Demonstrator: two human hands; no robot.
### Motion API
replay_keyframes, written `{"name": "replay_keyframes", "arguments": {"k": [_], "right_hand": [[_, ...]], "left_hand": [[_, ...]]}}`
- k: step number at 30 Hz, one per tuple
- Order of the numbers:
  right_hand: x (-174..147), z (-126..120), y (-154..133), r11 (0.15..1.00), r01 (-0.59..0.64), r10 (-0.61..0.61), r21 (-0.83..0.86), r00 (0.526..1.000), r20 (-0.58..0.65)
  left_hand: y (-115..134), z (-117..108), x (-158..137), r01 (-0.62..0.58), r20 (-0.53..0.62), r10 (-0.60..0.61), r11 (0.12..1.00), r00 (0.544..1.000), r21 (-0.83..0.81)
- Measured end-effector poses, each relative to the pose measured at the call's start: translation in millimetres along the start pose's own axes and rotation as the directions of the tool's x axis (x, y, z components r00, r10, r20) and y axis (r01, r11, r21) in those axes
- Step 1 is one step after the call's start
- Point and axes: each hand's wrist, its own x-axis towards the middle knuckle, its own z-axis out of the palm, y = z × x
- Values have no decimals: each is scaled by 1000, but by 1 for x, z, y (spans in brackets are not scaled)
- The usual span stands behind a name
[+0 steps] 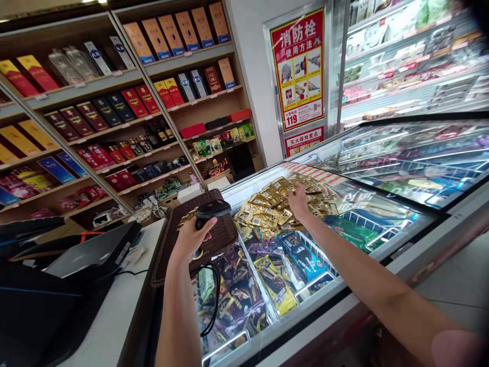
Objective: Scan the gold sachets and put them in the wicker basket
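Note:
In my left hand (191,237) is a black handheld barcode scanner (214,208), my fingers wrapped round its handle and its head tilted to the right. A black cable hangs below it. My right hand (298,201) reaches into a heap of small gold foil packets (263,209), its fingers bent and pinched on a gold packet at the top of the pile; the fingertips are partly hidden. The heap lies on the glass top of a chest freezer (263,278). Behind the scanner stands a brown woven basket (225,237) with some gold packets at its far left side.
Under the glass lie bagged frozen goods, such as a yellow bag (277,285). At left, a white counter (114,311) carries a dark monitor-like device (95,250). Shelves (145,74) of boxed goods line the back wall, with a red-and-yellow sign (300,71) to their right.

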Motion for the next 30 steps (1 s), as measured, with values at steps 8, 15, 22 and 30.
{"name": "replay_keyframes", "arguments": {"k": [8, 15, 22, 30], "right_hand": [[5, -7, 1, 968, 37, -22, -250, 998, 60], [-23, 13, -19, 867, 422, -430, -263, 902, 29], [-95, 87, -110, 749, 656, -462, -97, 621, 634], [-169, 215, -165, 695, 660, -77, -285, 462, 884]], "left_hand": [[-12, -8, 5, 31, -33, -31, 1000, 999, -4], [-35, -45, -2, 62, -175, -83, 990, 981, -124], [-56, -75, -9, 157, -332, -196, 978, 922, -140], [-66, -79, -11, 126, -355, -190, 972, 915, -197]]}}
